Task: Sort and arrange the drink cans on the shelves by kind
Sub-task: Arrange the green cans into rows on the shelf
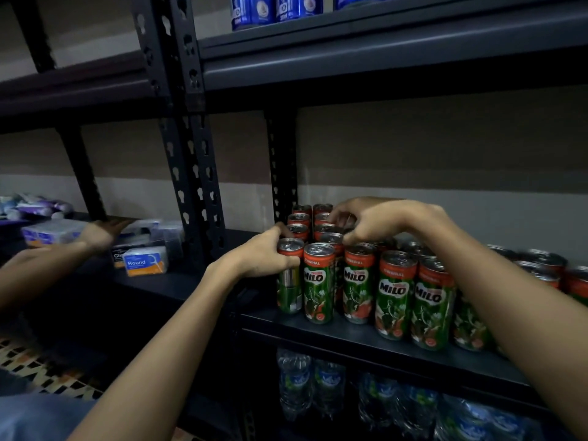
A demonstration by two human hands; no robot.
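Several green-and-red Milo cans [395, 294] stand upright in rows on the dark middle shelf [366, 340]. My left hand [264, 254] is wrapped around the upper part of the leftmost front can [289, 292]. Over the rows behind the front one, my right hand [378, 222] has its fingers curled down on the top of a Milo can [332, 238]. More Milo cans [541, 265] stretch off to the right, blurred. Blue cans [254, 11] stand on the shelf above.
Another person's hand [101, 233] reaches over the left shelf unit among small boxes [144, 264] and wrapped packs [47, 232]. Perforated steel posts [191, 154] divide the two units. Water bottles [296, 383] fill the shelf below. Patterned floor tiles [47, 374] show at lower left.
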